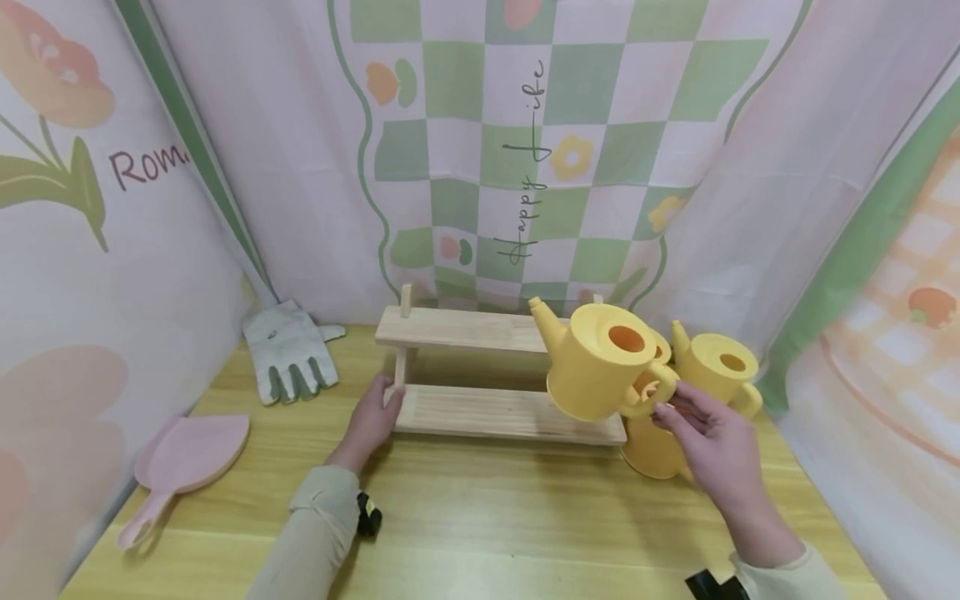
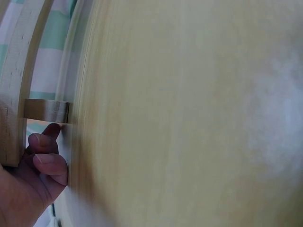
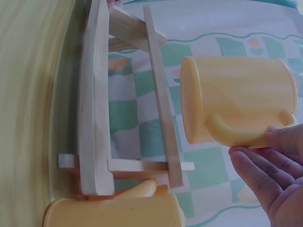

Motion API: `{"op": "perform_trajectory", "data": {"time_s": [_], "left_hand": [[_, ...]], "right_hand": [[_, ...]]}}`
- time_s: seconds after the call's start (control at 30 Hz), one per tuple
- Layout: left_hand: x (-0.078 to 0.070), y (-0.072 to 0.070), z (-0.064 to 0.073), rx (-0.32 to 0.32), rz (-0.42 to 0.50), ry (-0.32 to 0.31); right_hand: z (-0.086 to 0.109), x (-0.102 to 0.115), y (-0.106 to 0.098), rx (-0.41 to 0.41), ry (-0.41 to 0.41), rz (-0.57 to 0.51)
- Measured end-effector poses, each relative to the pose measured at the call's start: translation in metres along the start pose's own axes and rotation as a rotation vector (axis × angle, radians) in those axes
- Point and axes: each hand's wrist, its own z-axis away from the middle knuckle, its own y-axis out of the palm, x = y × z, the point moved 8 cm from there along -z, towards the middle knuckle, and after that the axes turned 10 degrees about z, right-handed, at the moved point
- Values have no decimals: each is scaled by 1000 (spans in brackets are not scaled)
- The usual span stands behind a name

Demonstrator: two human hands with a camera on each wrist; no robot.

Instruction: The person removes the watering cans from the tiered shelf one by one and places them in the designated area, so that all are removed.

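Observation:
My right hand (image 1: 712,442) pinches the handle of a yellow watering can (image 1: 592,367), which is held up over the right end of a two-tier wooden rack (image 1: 480,410). The can's spout points up and left, and its round top opening shows. In the right wrist view, thumb and fingers grip the lifted can's handle (image 3: 236,137), with the can's base above the upper board. My left hand (image 1: 371,423) holds the left end of the lower board, its fingers (image 2: 49,165) curled beneath it near a wooden crosspiece (image 2: 45,110).
More yellow watering cans stand to the rack's right, one farther back (image 1: 712,375) and one partly hidden (image 1: 652,454) behind the lifted can. A white work glove (image 1: 292,350) and a pink dustpan-shaped scoop (image 1: 187,454) lie on the left. Printed curtains hang around the table.

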Motion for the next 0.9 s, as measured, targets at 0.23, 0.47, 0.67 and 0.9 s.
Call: {"op": "perform_trajectory", "data": {"time_s": [0.23,0.47,0.67,0.9], "left_hand": [[0,0,1,-1,3,10],[-1,-1,0,1,-3,18],[0,-1,0,-3,2,41],[1,-1,-1,0,4,36]], "right_hand": [[0,-4,-14,-19,-4,0],[1,-11,-31,-20,26,-117],[2,-17,-47,-55,39,16],[3,-26,-61,-79,66,21]]}}
